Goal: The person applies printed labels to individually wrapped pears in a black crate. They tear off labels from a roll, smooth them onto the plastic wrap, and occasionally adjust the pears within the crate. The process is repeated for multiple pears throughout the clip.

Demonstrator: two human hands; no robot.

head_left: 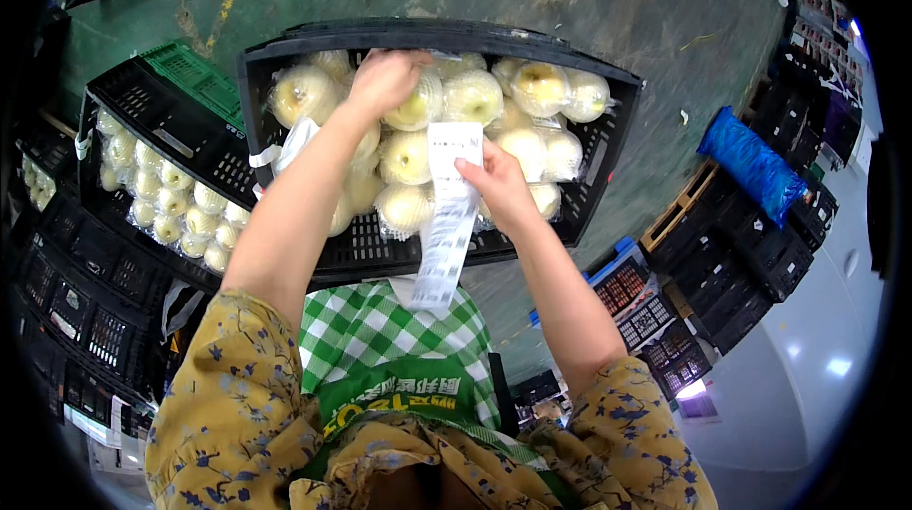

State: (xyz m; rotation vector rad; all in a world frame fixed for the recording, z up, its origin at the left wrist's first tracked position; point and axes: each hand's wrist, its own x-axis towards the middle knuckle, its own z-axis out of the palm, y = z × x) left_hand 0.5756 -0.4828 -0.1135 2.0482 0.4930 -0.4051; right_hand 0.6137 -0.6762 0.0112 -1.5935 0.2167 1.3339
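Observation:
A black plastic crate [446, 33] in front of me holds several plastic-wrapped packs of round, pale yellow fruit [407, 159] in white foam nets; they look like apples or pears. My left hand [385, 85] reaches to the crate's far side, fingers curled at the top of a pack; what its fingertips pinch is hidden. Between the thumb and fingers of my right hand [500, 189] is a long white strip of printed labels [448, 225]. The strip hangs over the near packs and the crate's near edge, down toward my green checked apron [380, 325].
To the left stands another black crate [123, 97] with similar packed fruit [171, 198] and a green crate piece [195, 83]. Stacked black crates [90, 306] fill the lower left. On the right, a blue plastic bundle [755, 163] lies on more crates [708, 244].

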